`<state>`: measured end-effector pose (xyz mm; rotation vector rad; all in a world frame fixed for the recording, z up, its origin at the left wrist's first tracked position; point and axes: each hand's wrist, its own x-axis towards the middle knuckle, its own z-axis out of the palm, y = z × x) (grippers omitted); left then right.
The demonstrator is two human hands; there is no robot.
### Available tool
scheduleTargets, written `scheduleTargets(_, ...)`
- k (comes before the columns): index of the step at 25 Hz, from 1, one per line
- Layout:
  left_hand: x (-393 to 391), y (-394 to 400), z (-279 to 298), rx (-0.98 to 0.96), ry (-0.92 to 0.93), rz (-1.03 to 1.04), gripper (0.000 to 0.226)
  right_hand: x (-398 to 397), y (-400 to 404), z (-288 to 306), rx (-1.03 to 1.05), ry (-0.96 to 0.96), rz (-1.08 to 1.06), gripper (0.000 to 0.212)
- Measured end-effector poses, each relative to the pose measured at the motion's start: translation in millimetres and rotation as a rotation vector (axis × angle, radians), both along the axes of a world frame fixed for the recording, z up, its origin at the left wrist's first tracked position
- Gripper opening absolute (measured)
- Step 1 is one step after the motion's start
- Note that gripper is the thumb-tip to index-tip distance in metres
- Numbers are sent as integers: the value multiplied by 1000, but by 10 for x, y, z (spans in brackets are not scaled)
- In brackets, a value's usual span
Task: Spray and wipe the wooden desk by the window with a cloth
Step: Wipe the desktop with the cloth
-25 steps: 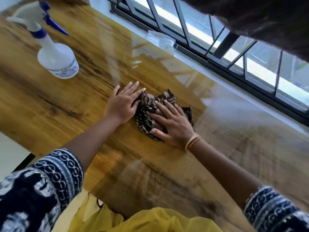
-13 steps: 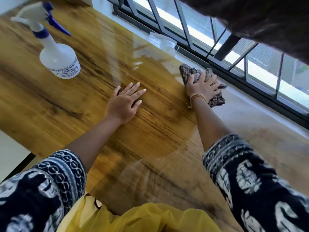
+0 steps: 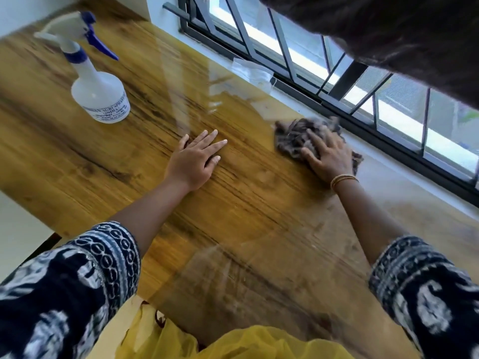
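Note:
The glossy wooden desk (image 3: 108, 161) runs along the window. A crumpled dark checked cloth (image 3: 291, 137) lies near the desk's far edge, and my right hand (image 3: 328, 156) presses flat on it, fingers spread over the fabric; part of the cloth is hidden under the palm. My left hand (image 3: 194, 160) rests flat on the bare wood at the middle, fingers apart, holding nothing. A white spray bottle (image 3: 99, 95) with a blue trigger stands upright at the far left, apart from both hands.
A window with a dark metal grille (image 3: 334, 92) borders the desk's far side, above a pale sill (image 3: 404, 177). A small clear plastic piece (image 3: 252, 71) lies on the sill. The desk's left edge drops to a pale floor (image 3: 15, 221).
My right hand dragged the cloth from beside my left hand out to the window edge, then a little back toward me and to the right. The left hand stayed put.

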<state>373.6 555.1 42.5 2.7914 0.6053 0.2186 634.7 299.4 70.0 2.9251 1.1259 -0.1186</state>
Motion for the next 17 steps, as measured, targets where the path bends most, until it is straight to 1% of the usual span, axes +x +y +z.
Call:
scheduleTargets(2, 1, -27, 10, 48, -22, -7, 45, -35, 72, -21, 46, 38, -312, 67)
scheduleTargets(3, -32, -47, 24, 66, -38, -11, 45, -209, 142, -20, 65, 65, -416, 66)
scheduleTargets(4, -94, -73, 46, 64, -58, -9, 45, -443, 209, -20, 84, 89, -485, 65)
scheduleTargets(5, -184, -102, 64, 39, -81, -6, 45, -705, 251, -24, 101, 109, -505, 64)
scheduleTargets(6, -311, -137, 82, 3, -110, -9, 45, -996, 257, -43, 117, 124, -471, 62)
scheduleTargets(9, -896, -169, 92, -49, -146, -72, 45, -2070, 142, -101, 122, 121, -194, 59)
scheduleTargets(11, -1299, -184, 63, -38, -118, -104, 45, -2852, -7, -107, 108, 84, 10, 58)
scheduleTargets(13, -1600, -223, 34, -42, -90, -106, 47, -3449, -193, -117, 74, 65, 260, 57)
scheduleTargets(15, -1763, -292, 0, -44, -64, -121, 49, -3644, -363, -112, 22, 80, 515, 56)
scheduleTargets(16, -1811, -333, -18, -34, -52, -137, 50, -3568, -414, -107, 15, 79, 628, 56)
scheduleTargets(17, -1833, -358, -31, -25, -44, -151, 50, -3400, -437, -97, 12, 69, 699, 57)
